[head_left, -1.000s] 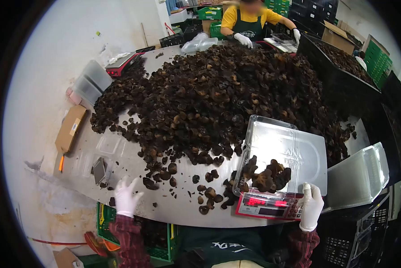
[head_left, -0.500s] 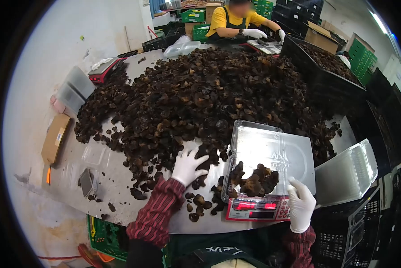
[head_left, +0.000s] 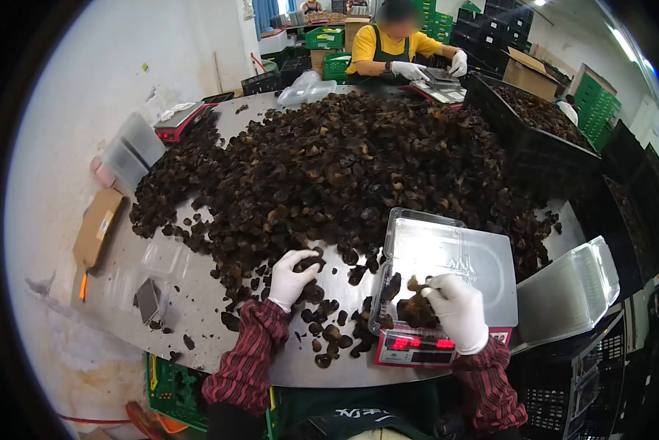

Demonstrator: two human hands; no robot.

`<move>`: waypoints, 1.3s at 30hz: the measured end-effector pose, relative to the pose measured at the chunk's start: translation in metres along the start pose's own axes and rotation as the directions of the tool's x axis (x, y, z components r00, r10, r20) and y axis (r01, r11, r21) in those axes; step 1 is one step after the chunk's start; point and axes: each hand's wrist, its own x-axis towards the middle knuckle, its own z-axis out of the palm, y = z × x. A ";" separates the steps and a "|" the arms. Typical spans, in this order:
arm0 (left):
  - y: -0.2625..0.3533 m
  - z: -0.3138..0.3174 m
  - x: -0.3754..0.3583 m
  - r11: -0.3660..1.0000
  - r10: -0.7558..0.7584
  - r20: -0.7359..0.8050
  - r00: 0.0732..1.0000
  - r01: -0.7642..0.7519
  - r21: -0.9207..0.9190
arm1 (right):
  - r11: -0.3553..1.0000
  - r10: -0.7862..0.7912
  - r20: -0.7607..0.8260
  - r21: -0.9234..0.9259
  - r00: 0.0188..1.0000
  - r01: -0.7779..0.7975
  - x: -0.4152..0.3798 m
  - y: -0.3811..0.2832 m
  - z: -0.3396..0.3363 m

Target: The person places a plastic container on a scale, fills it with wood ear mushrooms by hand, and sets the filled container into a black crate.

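A big heap of dark brown wood ear mushrooms point(head_left: 322, 161) covers the metal table. At its near edge my left hand point(head_left: 291, 280), in a white glove, has its fingers curled round a few wood ear mushrooms. My right hand point(head_left: 459, 312), also gloved, reaches over a clear plastic clamshell box point(head_left: 379, 297) and pinches a piece among the mushrooms point(head_left: 416, 312) lying in it. The box rests on a red digital scale point(head_left: 395, 354) whose lit digits are partly covered by my hand. Loose mushrooms point(head_left: 331, 334) lie between my hands.
Stacked clear containers point(head_left: 575, 293) stand right of the scale. A black crate point(head_left: 527, 139) full of mushrooms sits at the back right. Across the table a gloved person point(head_left: 392, 48) works at another scale. Cardboard point(head_left: 98, 227) and a small grey device point(head_left: 148, 301) lie left.
My left hand has drawn slightly left and its spread fingers have curled round mushrooms. My right hand has moved from the scale's right side to the mushrooms in the box and closed on a piece.
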 end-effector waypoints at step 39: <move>0.019 -0.077 -0.163 0.849 -0.012 0.114 0.993 -0.050 0.527 | 0.670 0.697 0.029 0.331 0.716 -0.665 -0.075 0.029 -0.028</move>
